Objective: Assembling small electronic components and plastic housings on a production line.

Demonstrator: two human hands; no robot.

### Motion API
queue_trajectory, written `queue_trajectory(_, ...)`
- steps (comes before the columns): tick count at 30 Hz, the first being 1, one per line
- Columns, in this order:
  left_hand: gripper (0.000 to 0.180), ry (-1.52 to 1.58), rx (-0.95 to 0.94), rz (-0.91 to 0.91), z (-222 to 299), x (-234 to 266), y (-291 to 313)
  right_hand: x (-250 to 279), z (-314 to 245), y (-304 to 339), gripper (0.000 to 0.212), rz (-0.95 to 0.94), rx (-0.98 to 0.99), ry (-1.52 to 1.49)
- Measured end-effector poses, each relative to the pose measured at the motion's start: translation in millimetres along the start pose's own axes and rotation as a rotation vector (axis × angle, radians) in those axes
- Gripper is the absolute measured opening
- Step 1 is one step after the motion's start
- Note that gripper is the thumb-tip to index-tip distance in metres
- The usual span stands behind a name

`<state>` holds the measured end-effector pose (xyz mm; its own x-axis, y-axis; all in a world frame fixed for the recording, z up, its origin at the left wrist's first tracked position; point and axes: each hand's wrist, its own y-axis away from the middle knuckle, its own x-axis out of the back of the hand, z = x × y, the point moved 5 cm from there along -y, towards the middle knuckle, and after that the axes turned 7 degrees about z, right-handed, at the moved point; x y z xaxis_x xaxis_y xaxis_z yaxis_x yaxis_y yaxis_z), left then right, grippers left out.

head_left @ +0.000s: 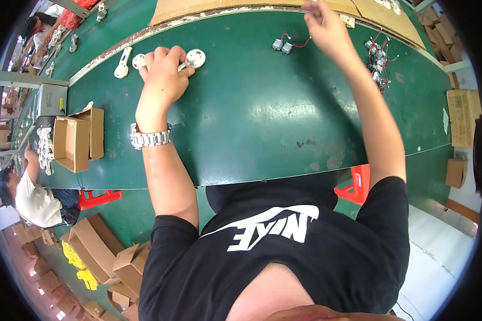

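My left hand (163,75), with a metal-band watch at its wrist, is closed round a white plastic part with a round head (196,58), low over the far left of the green table. Another white rounded end (138,61) shows at the hand's left side; whether it belongs to the same part is hidden. Just left lies a similar long white plastic part (123,63). My right hand (326,29) is raised near the table's far edge, fingers loosely bent and apart, with nothing visible in them. Two small motors (282,46) with red wires lie left of it.
Several wired motors (378,60) lie in a cluster at right. Flat cardboard (241,8) runs along the far edge. An open cardboard box (71,143) and a grey metal box (51,100) stand at left. A co-worker (35,195) sits at far left, another person beyond.
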<state>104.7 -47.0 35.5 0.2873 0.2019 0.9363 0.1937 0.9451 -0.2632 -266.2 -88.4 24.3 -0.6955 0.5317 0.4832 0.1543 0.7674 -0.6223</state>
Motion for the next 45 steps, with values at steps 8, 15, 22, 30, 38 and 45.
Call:
queue_trajectory(8, 0.026, 0.508, -0.132, 0.116, 67, -28, -22, -29, -67, 66, 0.045, -0.098, 0.168, 0.446)
queue_trajectory(15, 0.041, 0.649, -0.074, -0.04, 85, -43, -17, -9, -54, 56, 0.021, 0.05, 0.155, 0.058)
queue_trajectory(22, 0.036, 0.757, -0.165, 0.037, 84, -44, -13, 12, -91, 49, 0.021, 0.007, 0.243, -0.022)
queue_trajectory(30, 0.038, 0.712, -0.262, -0.008, 100, -51, -11, 5, -99, 60, 0.016, 0.145, 0.402, 0.079)
queue_trajectory(38, 0.037, 0.674, -0.256, 0.057, 100, -50, -9, -1, -106, 67, 0.018, 0.108, 0.543, 0.349)
queue_trajectory(45, 0.036, 0.678, -0.291, 0.105, 99, -45, -9, -2, -113, 70, 0.018, 0.01, 0.551, 0.36)
